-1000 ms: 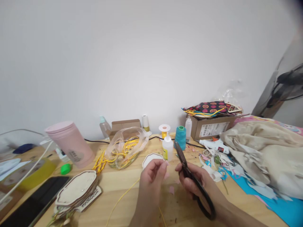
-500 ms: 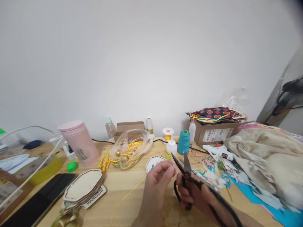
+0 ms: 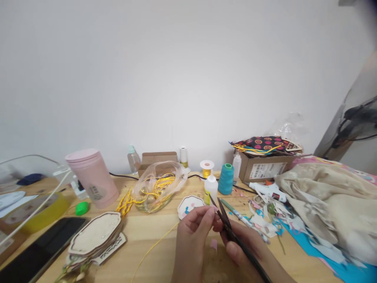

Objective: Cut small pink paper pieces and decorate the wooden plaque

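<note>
My left hand [image 3: 194, 230] is closed in a pinch on a small pink scrap [image 3: 215, 208], of which only a bit shows past the fingertips; its material is hard to make out. Black scissors [image 3: 225, 218] are in my right hand [image 3: 246, 241], fingers wrapped round the handles. Their slightly parted blades point up and left, right beside the pinched scrap. Behind my left hand lies a white scalloped plaque [image 3: 188, 205] with blue and pink bits on it. Another pink scrap [image 3: 213, 244] rests on the table between my wrists.
A glue bottle [image 3: 211, 188], a teal thread cone [image 3: 226, 180] and a yellow thread spool [image 3: 207, 167] stand behind my hands. Fabric scraps [image 3: 262, 220] and a glue gun [image 3: 268, 190] lie right. Left are stacked plaques [image 3: 96, 234], a phone [image 3: 44, 247] and a pink tumbler [image 3: 92, 179].
The scissors have come down and left to the pinched scrap, their blades now closer together. The right hand has moved in beside the left. The view has shifted slightly.
</note>
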A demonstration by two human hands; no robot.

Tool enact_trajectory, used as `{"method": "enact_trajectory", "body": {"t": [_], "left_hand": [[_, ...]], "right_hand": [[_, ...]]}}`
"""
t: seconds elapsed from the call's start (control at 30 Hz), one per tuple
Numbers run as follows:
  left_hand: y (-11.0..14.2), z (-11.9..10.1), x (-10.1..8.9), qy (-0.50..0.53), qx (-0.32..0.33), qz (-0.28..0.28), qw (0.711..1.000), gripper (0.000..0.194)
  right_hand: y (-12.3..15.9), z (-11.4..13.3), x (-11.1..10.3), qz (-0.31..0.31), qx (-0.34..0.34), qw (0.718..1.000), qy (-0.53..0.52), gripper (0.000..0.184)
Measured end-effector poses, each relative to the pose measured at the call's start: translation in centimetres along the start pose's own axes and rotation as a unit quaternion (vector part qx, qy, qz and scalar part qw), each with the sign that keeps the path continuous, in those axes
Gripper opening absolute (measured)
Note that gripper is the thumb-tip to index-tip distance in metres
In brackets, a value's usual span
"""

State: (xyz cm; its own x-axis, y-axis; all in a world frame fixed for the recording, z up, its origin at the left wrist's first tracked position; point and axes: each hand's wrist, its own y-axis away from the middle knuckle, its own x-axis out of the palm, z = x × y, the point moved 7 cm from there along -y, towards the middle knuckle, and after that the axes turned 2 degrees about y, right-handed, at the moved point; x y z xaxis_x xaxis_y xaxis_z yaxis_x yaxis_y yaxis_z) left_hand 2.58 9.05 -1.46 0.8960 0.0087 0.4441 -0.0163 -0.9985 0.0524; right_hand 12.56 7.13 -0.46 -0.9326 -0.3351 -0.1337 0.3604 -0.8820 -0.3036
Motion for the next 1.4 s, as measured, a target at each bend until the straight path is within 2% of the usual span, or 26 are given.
{"method": "enact_trajectory", "body": {"t": [0.1, 0.27, 0.47, 0.57, 0.67, 0.77, 0.9, 1.0, 1.13, 1.4], "left_hand": [[0.0, -0.1, 0.2, -0.006, 0.0, 0.002, 1.0, 0.012], [0.4, -1.0, 0.4, -0.085, 0.022, -0.003, 0.996, 0.013], [0.8, -1.9, 1.2, -0.131, 0.053, 0.039, 0.989, 0.013], [0.6, -1.4, 0.9, -0.098, 0.017, 0.033, 0.994, 0.014], [0.3, -0.2, 0.5, -0.017, -0.034, 0.037, 0.999, 0.014], [0.2, 0.3, 0.2, 0.023, -0.029, 0.04, 0.999, 0.014], [0.3, 0.3, 0.1, 0.026, -0.012, 0.015, 0.999, 0.018], [0.4, -0.1, 0.6, 0.015, -0.007, 0.016, 1.0, 0.026], [0.7, -0.6, 1.1, -0.008, 0.006, 0.007, 1.0, 0.031], [0.9, -0.2, 0.8, -0.023, 0.001, 0.005, 1.0, 0.03]], "right_hand": [[-0.2, 0.0, 0.1, 0.008, -0.004, 1.0, 0.0, 0.042], [-0.2, -0.2, 0.1, 0.014, 0.005, 1.0, 0.007, 0.041], [-0.2, 0.2, -0.3, 0.011, 0.004, 1.0, -0.004, 0.037], [-0.3, -0.4, -0.5, 0.011, 0.004, 1.0, -0.01, 0.04], [-0.2, -1.4, 0.2, 0.047, 0.018, 0.996, -0.069, 0.047], [0.2, -2.0, 0.7, 0.044, 0.049, 0.994, -0.084, 0.048], [0.5, -1.7, 1.1, 0.029, 0.099, 0.992, -0.068, 0.05], [0.4, -0.8, 1.2, 0.034, 0.075, 0.995, -0.051, 0.051], [0.2, -0.8, 1.1, 0.037, 0.08, 0.995, -0.054, 0.049], [0.0, -0.2, 0.6, -0.006, 0.031, 0.999, 0.026, 0.05]]}}
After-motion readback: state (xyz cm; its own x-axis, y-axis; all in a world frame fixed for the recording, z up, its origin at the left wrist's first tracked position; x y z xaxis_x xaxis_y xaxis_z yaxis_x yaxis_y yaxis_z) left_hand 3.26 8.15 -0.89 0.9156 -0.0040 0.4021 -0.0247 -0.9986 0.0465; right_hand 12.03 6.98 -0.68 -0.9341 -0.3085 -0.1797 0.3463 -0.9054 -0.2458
